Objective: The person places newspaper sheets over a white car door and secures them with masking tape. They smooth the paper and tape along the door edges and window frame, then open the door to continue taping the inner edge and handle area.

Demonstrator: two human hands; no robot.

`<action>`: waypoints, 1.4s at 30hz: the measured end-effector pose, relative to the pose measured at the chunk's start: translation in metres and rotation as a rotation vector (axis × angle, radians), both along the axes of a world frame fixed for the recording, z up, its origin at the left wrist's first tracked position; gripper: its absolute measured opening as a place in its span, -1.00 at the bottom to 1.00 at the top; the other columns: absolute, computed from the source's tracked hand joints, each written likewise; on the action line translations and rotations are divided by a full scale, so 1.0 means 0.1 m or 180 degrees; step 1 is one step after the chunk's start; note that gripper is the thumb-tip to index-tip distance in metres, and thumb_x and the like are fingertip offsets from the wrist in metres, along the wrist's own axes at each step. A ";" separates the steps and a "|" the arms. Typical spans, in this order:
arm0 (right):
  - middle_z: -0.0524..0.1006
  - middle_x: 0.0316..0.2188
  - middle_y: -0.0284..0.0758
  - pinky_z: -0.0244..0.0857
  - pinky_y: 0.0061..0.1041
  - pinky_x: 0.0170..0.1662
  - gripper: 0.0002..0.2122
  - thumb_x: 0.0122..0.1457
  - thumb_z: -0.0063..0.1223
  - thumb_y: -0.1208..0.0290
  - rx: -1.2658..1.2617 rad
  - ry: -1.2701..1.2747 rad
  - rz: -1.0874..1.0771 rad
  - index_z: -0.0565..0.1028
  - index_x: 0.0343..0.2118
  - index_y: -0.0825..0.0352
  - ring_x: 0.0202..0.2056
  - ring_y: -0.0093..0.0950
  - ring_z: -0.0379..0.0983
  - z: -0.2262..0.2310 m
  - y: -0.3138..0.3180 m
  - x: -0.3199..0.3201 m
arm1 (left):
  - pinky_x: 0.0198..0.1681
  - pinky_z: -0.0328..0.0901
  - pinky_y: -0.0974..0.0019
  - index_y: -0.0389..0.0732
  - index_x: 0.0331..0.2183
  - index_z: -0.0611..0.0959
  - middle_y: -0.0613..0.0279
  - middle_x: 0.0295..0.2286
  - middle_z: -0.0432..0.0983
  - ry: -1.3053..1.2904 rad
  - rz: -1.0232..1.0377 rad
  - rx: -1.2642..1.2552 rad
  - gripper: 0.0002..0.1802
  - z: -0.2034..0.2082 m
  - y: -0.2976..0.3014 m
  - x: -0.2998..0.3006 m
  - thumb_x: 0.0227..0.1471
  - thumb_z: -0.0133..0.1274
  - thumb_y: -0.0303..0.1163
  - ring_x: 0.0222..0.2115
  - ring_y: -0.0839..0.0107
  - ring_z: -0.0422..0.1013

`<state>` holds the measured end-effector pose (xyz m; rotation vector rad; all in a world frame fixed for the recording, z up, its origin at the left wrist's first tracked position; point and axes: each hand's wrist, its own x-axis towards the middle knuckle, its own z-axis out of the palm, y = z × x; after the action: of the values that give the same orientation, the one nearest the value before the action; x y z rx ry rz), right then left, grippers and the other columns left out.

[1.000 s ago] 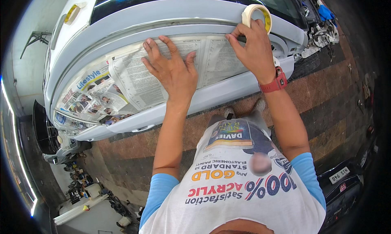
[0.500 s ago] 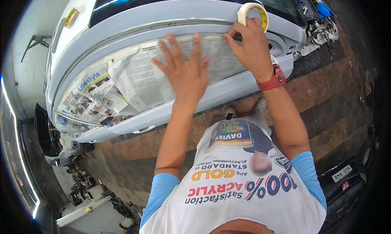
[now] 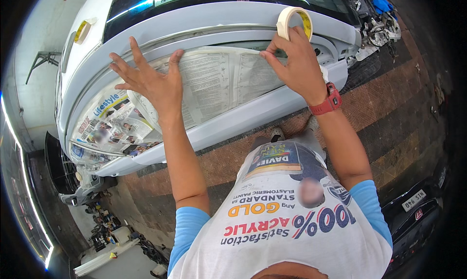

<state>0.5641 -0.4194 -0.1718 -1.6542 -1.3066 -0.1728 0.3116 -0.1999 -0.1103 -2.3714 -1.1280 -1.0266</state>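
Note:
Newspaper sheets (image 3: 209,84) cover the window opening of a pale grey car door (image 3: 224,129). Over the left part of the paper, my left hand (image 3: 154,89) is open with its fingers spread, holding nothing. Its fingertips are near the upper edge of the paper; whether they touch is unclear. My right hand (image 3: 301,67) grips a roll of cream masking tape (image 3: 282,24), which stands up above the knuckles. The thumb and a fingertip of that hand are at the upper right edge of the newspaper. A red watch (image 3: 327,103) is on my right wrist.
Another tape roll (image 3: 81,32) rests on the white car body at the upper left. Car parts (image 3: 382,33) lie on the floor at the upper right. A dark vehicle (image 3: 411,220) with a plate is at the lower right. Assorted items (image 3: 104,225) stand at the lower left.
My left hand has moved left along the newspaper, from its middle toward its left part. My right hand, still gripping the tape roll, has shifted slightly left and down.

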 end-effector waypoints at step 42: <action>0.56 -0.25 -0.28 0.38 -0.13 -0.04 -0.81 0.17 0.51 0.33 -0.0023 -0.0214 -0.0492 0.66 -0.41 0.29 -0.12 -0.20 0.44 -0.05 0.24 0.04 | 0.38 -0.65 -0.89 0.33 0.60 0.22 -0.07 0.62 -0.35 0.0277 -0.0837 0.0097 0.13 -0.18 -0.30 0.62 0.18 0.34 0.32 0.62 -0.31 -0.45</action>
<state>0.5686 -0.3953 -0.1766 -1.7695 -1.2300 -0.3190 0.3740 -0.2300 -0.1283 -2.5607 -0.7788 -1.0015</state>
